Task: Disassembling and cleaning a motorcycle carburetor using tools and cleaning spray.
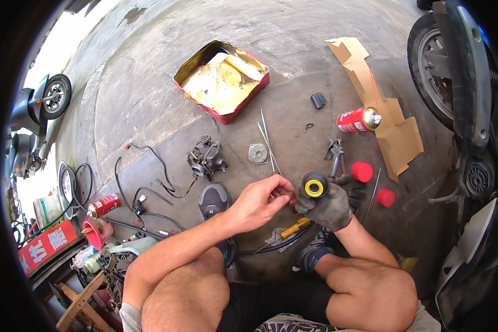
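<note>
My right hand (331, 206), in a grey work glove, grips a black round part with a yellow ring (314, 186) on its face. My bare left hand (262, 199) pinches something small at the side of that part; the small piece is hidden by my fingers. Both hands meet above my feet. A yellow-handled screwdriver (295, 227) lies on the concrete just below them.
A carburetor (207, 159), a round metal cover (258, 153), thin rods (269, 141) and pliers (335, 155) lie ahead. A red spray can (358, 119) rests on cardboard (399, 138); two red caps (362, 171) lie nearby. A red tin tray (222, 80) sits farther off. A scooter (454, 83) stands right.
</note>
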`<control>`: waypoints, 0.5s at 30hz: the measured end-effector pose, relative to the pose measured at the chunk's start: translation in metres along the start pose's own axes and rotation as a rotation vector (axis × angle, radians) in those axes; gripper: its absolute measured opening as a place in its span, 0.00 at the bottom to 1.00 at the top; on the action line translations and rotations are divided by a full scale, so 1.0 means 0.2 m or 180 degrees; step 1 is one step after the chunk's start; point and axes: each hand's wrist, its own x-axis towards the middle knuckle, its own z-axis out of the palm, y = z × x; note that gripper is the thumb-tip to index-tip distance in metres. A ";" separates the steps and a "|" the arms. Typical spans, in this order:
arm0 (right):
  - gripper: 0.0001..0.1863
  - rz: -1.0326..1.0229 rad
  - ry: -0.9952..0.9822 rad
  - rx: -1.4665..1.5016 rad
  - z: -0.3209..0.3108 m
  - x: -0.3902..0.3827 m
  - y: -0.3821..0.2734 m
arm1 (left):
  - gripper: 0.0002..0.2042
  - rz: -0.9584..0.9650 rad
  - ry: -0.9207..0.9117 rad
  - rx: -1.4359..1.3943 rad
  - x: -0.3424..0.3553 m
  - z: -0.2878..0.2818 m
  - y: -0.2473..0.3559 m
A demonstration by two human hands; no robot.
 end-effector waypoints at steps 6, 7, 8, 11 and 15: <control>0.24 0.0001 0.0026 -0.0216 0.01 0.01 0.03 | 0.10 -0.0082 -0.0034 0.0129 0.01 0.02 -0.01; 0.24 0.0005 0.0023 -0.0209 0.02 0.01 0.03 | 0.12 -0.0101 -0.0058 0.0256 0.01 0.02 -0.03; 0.22 -0.0040 0.0100 -0.0317 0.04 0.02 0.03 | 0.12 -0.0110 -0.0056 0.0261 0.01 0.03 -0.04; 0.21 -0.0041 0.0329 -0.0355 0.03 0.03 0.06 | 0.18 0.0116 0.0332 0.0331 0.02 0.05 -0.05; 0.21 0.0260 0.0698 -0.0142 -0.01 0.03 0.09 | 0.23 0.0261 0.0576 0.0863 0.03 0.07 -0.02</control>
